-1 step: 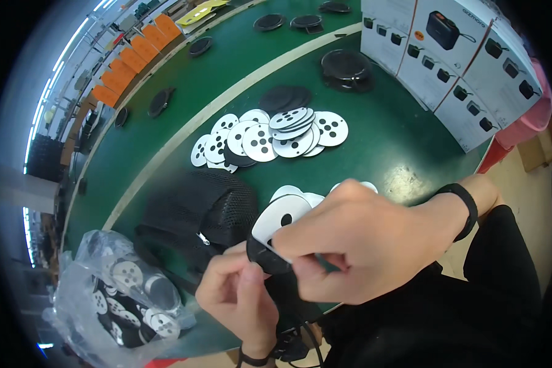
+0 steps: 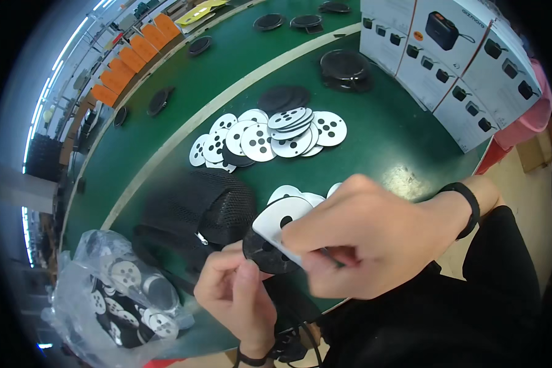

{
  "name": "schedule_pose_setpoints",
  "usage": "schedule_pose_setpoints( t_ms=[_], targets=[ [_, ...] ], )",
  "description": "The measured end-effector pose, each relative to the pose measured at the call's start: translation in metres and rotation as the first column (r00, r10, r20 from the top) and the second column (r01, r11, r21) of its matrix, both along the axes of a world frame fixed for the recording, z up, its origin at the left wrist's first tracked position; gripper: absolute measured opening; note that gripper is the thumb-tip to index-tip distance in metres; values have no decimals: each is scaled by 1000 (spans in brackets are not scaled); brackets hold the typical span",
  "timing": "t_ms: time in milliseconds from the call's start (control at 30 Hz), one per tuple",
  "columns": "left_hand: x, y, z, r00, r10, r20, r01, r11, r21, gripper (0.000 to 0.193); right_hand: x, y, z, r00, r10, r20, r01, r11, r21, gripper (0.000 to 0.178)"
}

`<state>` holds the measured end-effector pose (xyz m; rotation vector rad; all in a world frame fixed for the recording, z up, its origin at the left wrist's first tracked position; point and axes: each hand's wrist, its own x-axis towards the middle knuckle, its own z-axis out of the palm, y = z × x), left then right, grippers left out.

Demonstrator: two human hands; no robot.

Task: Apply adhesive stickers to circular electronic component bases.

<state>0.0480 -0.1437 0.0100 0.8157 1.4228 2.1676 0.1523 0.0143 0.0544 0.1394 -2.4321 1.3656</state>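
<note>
A black round disc (image 2: 267,256) is pinched along its lower left edge between the thumb and finger of my left hand (image 2: 239,294). From its surface a white paper backing (image 2: 281,214) with dark round holes is partly lifted and bent back. My right hand (image 2: 368,239) pinches this backing at its right side, thumb and curled fingers closed on it. Beneath and beyond the hands, more white discs (image 2: 285,192) lie on the green table, partly hidden by my right hand. A black mesh pouch (image 2: 221,199) with a zip pull sits just left of the disc.
White discs with black dots (image 2: 257,142) lie in an overlapping spread, black discs (image 2: 283,98) behind them. A clear plastic bag (image 2: 92,270) of similar discs stands at the lower left. White printed boxes (image 2: 435,55) rise at the right. Dark round parts (image 2: 346,66) dot the green table (image 2: 227,80).
My right hand has moved slightly right and up with the white backing. More of the black disc's face is uncovered. My left hand stays nearly in place.
</note>
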Motion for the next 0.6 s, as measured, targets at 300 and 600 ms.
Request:
schedule_pose_setpoints(
  t_ms=[300,600],
  targets=[
    [-3,12,1,957,-131,259,136,991,-2,12,60,37,9,975,-210,-69,192,959,-207,20],
    [-2,26,-3,925,-160,345,132,986,104,12,47,38,-15,972,-45,230,9,988,155,6]
  ],
)
